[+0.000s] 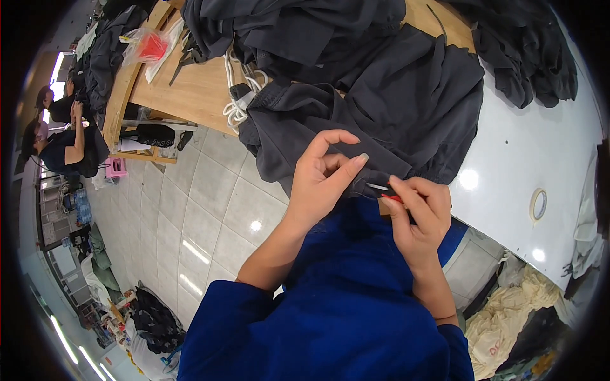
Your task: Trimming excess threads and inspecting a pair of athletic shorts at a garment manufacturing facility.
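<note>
While both bare hands work just above the lap, a dark grey garment (413,105) sprawls in front of them, folds spilling from the wooden table (184,95) across to the near-left edge of the white table (495,171). Right hand (422,213) first: its grip is closed firmly on a small cutter (390,196), red and black, with a pale blade pointing left towards the cloth. Over to the left hand (327,178): thumb and forefinger sit slightly apart, the other fingers curl behind, and I can't tell whether that grip has hold of any fabric or thread.

Out on the wooden surface, a second dark heap (292,32) is piled high, white cords (234,111) trail near its edge, and a clear plastic bag (149,47) shows red inside. Across on the glossy white top, a tape roll (538,204) lies flat, with more dark clothing (524,57) beyond. Pale floor tiles (210,190) catch the lights, a pink stool (116,167) stands far left, near two people (63,149) in dark tops, and cream cloth (508,324) bunches up at lower right.
</note>
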A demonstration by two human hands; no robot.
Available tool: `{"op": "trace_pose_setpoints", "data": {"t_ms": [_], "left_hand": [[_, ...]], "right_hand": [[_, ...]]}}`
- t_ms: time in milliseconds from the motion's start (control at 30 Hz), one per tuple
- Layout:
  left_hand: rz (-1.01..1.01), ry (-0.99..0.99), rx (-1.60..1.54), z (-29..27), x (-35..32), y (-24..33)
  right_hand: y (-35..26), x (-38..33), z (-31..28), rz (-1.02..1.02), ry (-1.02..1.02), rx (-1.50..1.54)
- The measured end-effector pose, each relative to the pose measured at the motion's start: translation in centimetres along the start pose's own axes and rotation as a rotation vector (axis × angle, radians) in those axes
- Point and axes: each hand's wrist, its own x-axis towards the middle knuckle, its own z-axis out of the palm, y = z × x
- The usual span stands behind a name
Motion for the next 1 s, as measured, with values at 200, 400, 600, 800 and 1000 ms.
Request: {"op": "trace_pose_setpoints", "data": {"t_ms": [200,400,600,800,1000], "left_hand": [[-0.051,-0.044,0.030,-0.1,-0.1,0.4],[-0.100,-0.102,-0.001,-0.1,-0.1,0.2],[-0.076,-0.073,0.051,-0.7,0.4,0.0],[-0.033,-0.110,0.018,-1.4,0.8,1.1],[0.156,0.269,-0.047,-3.9,-0.2,0.9]], "right_hand": [[-0.1,0.5,-0.4,0.286,-0.066,0.448],[-0.1,0.5,1.8,-0.010,-0.104,0.181],[0.7,-0.3,-0.1,-0.279,-0.175,0.372],[0.1,-1.1,-0.1,0.331,-0.244,0.418],[2.8,-1.5,1.0,0.427,-0.132,0.321]]}}
